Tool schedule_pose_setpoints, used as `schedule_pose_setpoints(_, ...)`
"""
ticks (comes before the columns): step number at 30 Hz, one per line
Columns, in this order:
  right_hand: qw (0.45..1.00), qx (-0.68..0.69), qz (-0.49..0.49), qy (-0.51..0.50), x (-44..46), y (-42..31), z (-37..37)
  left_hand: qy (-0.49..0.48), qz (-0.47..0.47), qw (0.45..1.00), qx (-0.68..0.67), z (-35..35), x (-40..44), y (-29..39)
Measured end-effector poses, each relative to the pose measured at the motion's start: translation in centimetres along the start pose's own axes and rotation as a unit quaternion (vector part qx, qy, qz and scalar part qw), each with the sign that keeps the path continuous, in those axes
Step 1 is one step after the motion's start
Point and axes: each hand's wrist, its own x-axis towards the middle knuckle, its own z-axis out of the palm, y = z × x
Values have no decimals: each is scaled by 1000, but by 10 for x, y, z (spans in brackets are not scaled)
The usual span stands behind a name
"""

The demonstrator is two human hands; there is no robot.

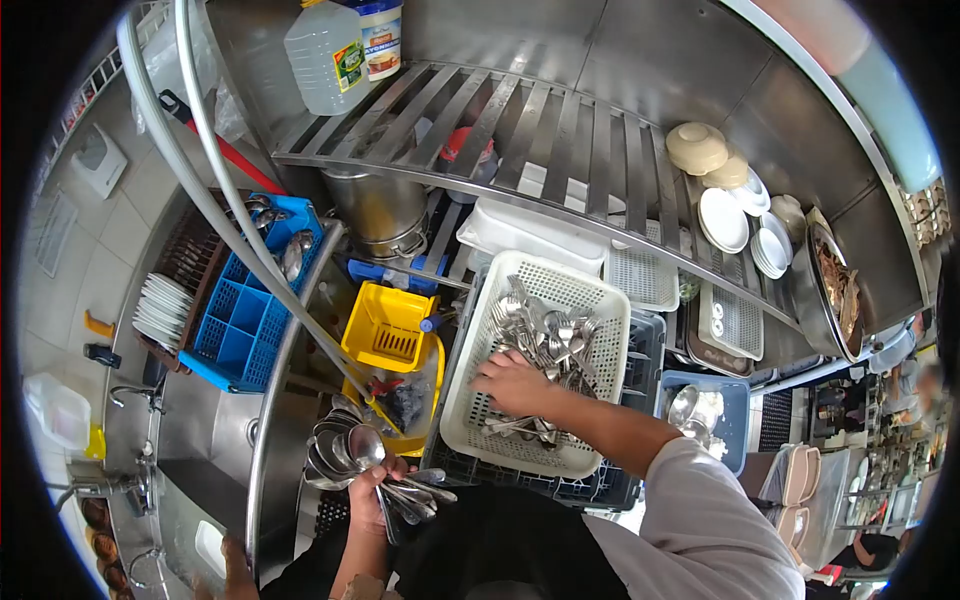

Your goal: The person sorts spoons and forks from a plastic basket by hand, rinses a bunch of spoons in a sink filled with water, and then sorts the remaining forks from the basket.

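My left hand (369, 492) is closed around a bunch of metal spoons (345, 447), their bowls fanned towards the upper left and handles sticking out to the right. My right hand (515, 384) reaches into a white perforated basket (465, 420), knuckles up. Its fingers are curled down on the left part of a heap of forks and spoons (555, 340); what they grip, if anything, is hidden. The basket rests on a dark dish rack (645, 350).
A yellow basket (385, 325) sits over a yellow tub at left. Beyond are a blue cutlery caddy (245, 325) and a sink (215, 440). A slatted steel shelf (480, 110) spans above. Another person's hand (237, 572) shows at bottom left.
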Motion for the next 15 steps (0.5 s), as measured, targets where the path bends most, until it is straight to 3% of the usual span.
schedule_pose_setpoints(4,1000,-21,7,-19,4,5,15,-3,28,999,24,-2,-1,2)
schedule_pose_setpoints(6,999,-36,1,-30,7,15,18,-5,-10,1000,13,1,-2,5)
schedule_pose_setpoints(11,970,-124,-31,-207,21,17,7,-3,-16,1000,-25,-24,0,-3)
schedule_pose_setpoints(15,947,-172,-94,-255,37,13,-10,60,-6,998,27,-9,-9,3)
